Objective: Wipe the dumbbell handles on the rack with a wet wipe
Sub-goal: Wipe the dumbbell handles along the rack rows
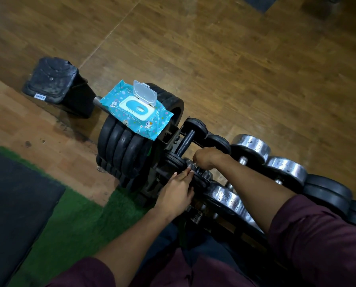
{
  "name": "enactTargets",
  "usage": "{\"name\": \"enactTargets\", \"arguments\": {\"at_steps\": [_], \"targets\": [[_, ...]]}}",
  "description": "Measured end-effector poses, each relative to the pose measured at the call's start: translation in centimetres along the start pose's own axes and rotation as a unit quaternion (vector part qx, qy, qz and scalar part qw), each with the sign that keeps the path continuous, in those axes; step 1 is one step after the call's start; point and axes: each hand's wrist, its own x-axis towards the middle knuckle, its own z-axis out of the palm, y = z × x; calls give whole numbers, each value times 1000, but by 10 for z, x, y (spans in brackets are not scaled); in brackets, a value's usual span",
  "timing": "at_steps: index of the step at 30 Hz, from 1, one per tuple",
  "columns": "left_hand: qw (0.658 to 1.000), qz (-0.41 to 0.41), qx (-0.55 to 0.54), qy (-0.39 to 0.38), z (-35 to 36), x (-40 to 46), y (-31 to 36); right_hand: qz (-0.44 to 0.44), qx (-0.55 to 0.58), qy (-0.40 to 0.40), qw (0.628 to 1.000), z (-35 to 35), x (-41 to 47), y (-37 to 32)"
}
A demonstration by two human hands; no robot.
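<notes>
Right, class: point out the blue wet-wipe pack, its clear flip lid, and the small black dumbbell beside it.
Blue wet-wipe pack point(125, 121): head view, printed front panel.
Clear flip lid point(144, 93): head view, middle of the raised flap.
Small black dumbbell point(187, 140): head view, bare handle.

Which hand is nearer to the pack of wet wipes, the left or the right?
Left. The left hand is below the wipes pack, resting on a small dumbbell's end; the right hand is farther right, curled over the handle.
</notes>
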Motion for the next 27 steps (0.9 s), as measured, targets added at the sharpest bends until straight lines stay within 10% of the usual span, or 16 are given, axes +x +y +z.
{"name": "enactTargets", "arguments": {"at_steps": [15, 27], "targets": [[1000, -15, -8, -5, -7, 3, 7, -123, 200, 77, 969, 4, -45, 29], [998, -23, -44, 44, 11, -2, 54, 6, 394, 246, 885, 73, -107, 89]]}}
